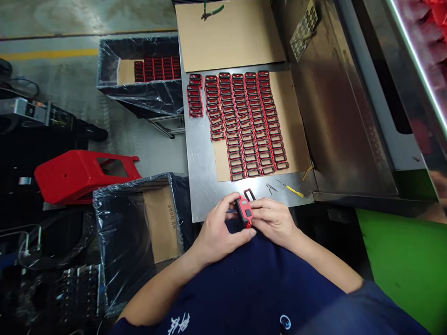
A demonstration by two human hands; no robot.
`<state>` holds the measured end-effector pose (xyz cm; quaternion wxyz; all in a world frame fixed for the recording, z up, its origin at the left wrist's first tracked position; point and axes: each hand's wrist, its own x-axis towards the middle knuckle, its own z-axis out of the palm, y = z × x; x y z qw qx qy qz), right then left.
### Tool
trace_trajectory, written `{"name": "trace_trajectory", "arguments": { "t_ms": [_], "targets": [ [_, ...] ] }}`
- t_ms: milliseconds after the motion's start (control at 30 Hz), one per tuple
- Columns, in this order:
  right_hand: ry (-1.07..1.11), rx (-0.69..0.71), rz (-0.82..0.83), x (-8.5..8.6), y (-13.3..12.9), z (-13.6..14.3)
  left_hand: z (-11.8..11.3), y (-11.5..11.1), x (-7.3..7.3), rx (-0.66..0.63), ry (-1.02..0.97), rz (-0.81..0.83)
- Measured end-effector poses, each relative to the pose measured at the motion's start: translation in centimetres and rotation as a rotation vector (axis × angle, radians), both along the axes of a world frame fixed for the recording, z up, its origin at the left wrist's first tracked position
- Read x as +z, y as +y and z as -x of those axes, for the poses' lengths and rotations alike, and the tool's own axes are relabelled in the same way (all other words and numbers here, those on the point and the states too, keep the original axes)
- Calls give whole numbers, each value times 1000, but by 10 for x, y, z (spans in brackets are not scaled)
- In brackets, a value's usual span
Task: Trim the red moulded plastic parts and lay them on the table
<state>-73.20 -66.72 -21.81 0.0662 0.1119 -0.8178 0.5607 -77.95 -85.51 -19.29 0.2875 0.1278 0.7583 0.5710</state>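
From the head camera: at the upper left of the frame, a dark bin draped in clear plastic holds packed red-and-black pieces, with bare cardboard showing to their left. Lower left of centre, a second plastic-lined bin holds a cardboard sheet with printed characters, along its right side.

Your metal table fills the middle and top. Columns of red-and-black frames lie close together at its centre, mostly over cardboard, with a shorter column just to their left. A large cardboard sheet at the top of the frame bears green-handled cutters.

At bottom centre, your left hand grasps a red-and-black part between thumb and fingers, in front of the table's near edge. Your right hand has its fingers bent against the part's right side; they hide their own tips, so you cannot tell whether they grip it. A single loose frame is just above the part.

Right of that lie a small metal tool and a yellow-handled pick. A metal panel walls off the table's right side. A red plastic seat sits between the bins and the left edge.
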Motion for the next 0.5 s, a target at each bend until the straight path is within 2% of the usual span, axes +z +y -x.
{"name": "trace_trajectory", "arguments": {
  "t_ms": [133,300,400,500],
  "targets": [
    [-41,-63,87,4,-3,2,-2,-2,-6,-12,236,-41],
    [-345,-176,300,14,-1,0,-2,-7,-12,-34,356,-36],
    [-525,-145,442,18,0,-1,-2,-10,-17,-38,393,-53],
    [-594,-61,576,21,-2,0,-2,-11,-22,-49,425,-87]
  ]
}}
